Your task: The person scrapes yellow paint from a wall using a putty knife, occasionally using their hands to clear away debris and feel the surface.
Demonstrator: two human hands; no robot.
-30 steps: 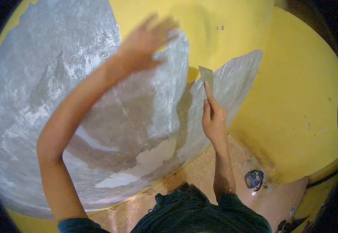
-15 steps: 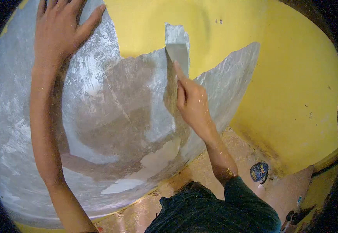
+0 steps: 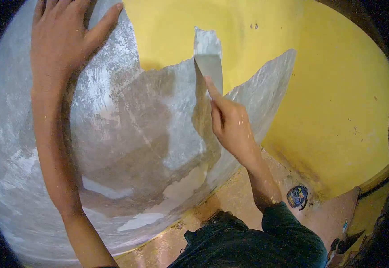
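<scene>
My left hand (image 3: 62,38) lies flat with spread fingers on the grey-coated part of a large curved surface (image 3: 109,120) at the upper left. Near the middle, my right hand (image 3: 232,120) grips a wide flat scraper (image 3: 210,69), its index finger stretched along the blade. The blade rests against the surface, below a short grey strip (image 3: 207,40) that juts up into the yellow area (image 3: 172,31). The scraper's handle is hidden in my hand. A jagged line parts the grey from the yellow.
A dark round object with yellow marks (image 3: 297,197) lies on the stained floor (image 3: 230,192) at the lower right. More yellow curved wall (image 3: 342,102) rises on the right. Small dark items (image 3: 337,244) lie at the bottom right edge.
My right hand and the scraper have shifted slightly right and down in view. My left hand appears slightly further left, still on the surface.
</scene>
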